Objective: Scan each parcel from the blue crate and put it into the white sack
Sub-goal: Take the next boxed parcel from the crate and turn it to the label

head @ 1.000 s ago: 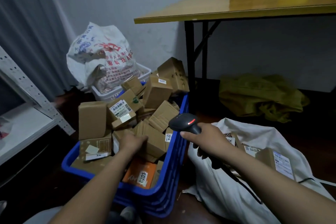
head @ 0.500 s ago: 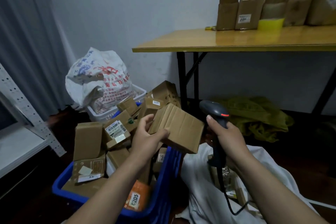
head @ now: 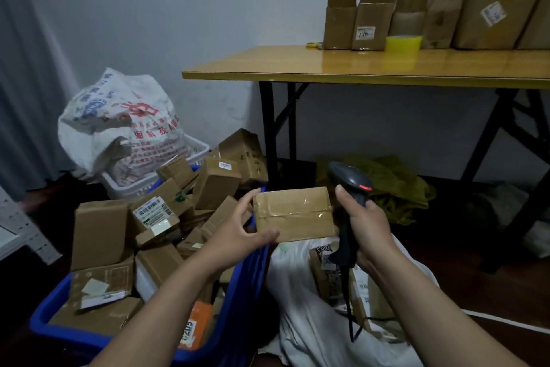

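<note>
The taped cardboard parcel [head: 294, 214], lifted from the blue crate [head: 238, 301] a moment ago, is now level, pinched at its left end by the left hand [head: 238, 235]. The right hand [head: 367, 231], fist closed on the barcode scanner [head: 349, 185], has brought it touching the parcel's right edge above the white sack [head: 309, 334]. No label shows on the facing side, so scanning probably needs a turn.

Dim, bluish light; soft focus (edges bowed), glare on tabletop [head: 372, 64].
</note>
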